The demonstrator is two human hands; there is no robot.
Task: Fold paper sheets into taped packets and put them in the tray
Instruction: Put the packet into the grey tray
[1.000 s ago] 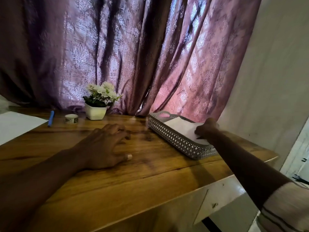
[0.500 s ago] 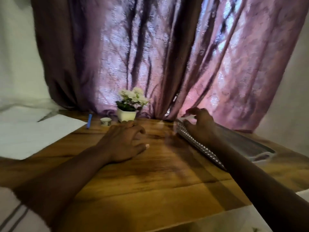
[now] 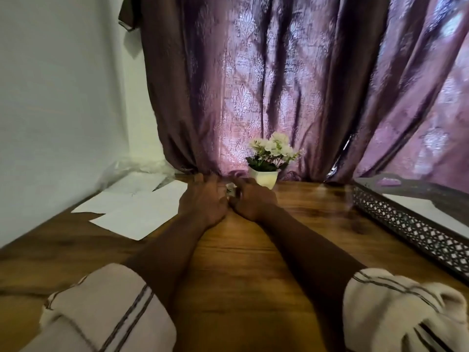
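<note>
My two hands meet at the far middle of the wooden table. A small tape roll [image 3: 230, 191] shows between them. My right hand [image 3: 253, 202] curls its fingers round the roll. My left hand [image 3: 203, 202] lies beside the roll's left side, its fingers blurred and stretched toward the curtain. White paper sheets [image 3: 137, 210] lie flat at the left. At the right stands a grey lattice tray [image 3: 406, 226] with a white folded packet [image 3: 416, 207] inside it.
A small white pot of white flowers [image 3: 266, 177] stands just behind my right hand. A purple curtain [image 3: 279, 97] hangs along the table's back edge, and a white wall closes the left side. Bare wood [image 3: 253, 262] lies between my forearms.
My right hand left the tray and moved left to the tape roll. My left hand slid forward to meet it. The view swung left, so the tray now sits at the right edge.
</note>
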